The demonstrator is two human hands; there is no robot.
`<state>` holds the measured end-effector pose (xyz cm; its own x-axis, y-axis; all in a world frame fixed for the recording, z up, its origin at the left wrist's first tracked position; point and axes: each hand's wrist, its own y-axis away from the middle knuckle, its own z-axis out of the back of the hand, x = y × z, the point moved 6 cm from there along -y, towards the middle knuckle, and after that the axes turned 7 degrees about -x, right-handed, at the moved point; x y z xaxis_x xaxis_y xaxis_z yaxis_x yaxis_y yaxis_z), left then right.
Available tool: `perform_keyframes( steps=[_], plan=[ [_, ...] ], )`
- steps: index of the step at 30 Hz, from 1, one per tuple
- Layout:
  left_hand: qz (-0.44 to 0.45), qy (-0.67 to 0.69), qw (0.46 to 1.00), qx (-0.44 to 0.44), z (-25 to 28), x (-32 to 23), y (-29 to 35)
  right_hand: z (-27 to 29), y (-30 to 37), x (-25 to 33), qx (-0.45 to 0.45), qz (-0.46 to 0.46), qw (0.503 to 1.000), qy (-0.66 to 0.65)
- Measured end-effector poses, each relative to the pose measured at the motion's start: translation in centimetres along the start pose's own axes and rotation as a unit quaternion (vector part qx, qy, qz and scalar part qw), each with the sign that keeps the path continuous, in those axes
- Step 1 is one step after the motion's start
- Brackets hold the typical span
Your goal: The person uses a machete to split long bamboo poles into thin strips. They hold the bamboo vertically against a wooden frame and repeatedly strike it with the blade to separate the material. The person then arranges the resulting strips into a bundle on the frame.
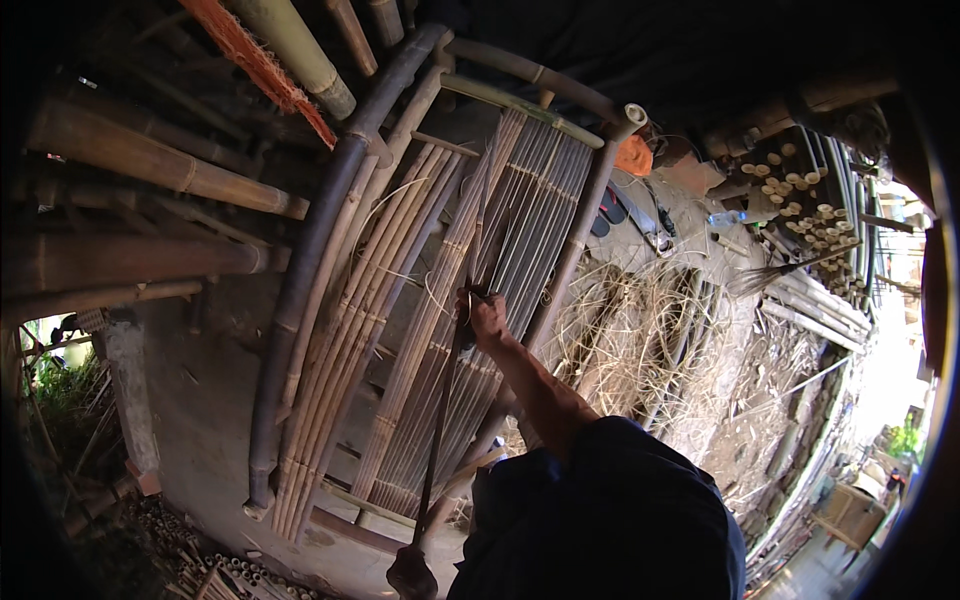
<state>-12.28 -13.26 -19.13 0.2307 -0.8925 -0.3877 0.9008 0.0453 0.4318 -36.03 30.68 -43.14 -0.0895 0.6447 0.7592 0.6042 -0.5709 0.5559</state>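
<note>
A bamboo frame, like a bench or bed (320,250), lies before me with thick dark poles at its edges. Several round bamboo slats (350,330) run lengthwise on its left side. To their right lies a panel of thin split-bamboo strips (540,190). Over this panel, my right hand (486,315) is closed around a long dark strip (440,430). Near the lower edge, my left hand (412,574) is closed on the lower end of the same strip, though its fingers are in shadow. Thin pale loops of fibre (432,285) hang by the slats.
Thick bamboo poles (170,255) jut in from the left. On the right, loose shavings (620,340) cover the ground. A twig broom (765,278), a plastic bottle (727,217) and stacked bamboo poles (805,205) lie beyond. Cut bamboo pieces (235,575) are piled at lower left.
</note>
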Motion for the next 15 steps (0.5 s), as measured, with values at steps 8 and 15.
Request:
perform_keyframes(
  steps=[8, 15],
  plan=[
    [-0.002, 0.138, 0.99, -0.036, 1.4, -0.9, -1.1, -0.4, 1.3, 2.5, -0.025, 0.02, 0.999, -0.026],
    [0.043, 0.162, 0.986, 0.021, 0.3, 1.4, -0.9, -1.5, 2.1, 4.0, -0.044, 0.0, 0.996, 0.077]
  ],
)
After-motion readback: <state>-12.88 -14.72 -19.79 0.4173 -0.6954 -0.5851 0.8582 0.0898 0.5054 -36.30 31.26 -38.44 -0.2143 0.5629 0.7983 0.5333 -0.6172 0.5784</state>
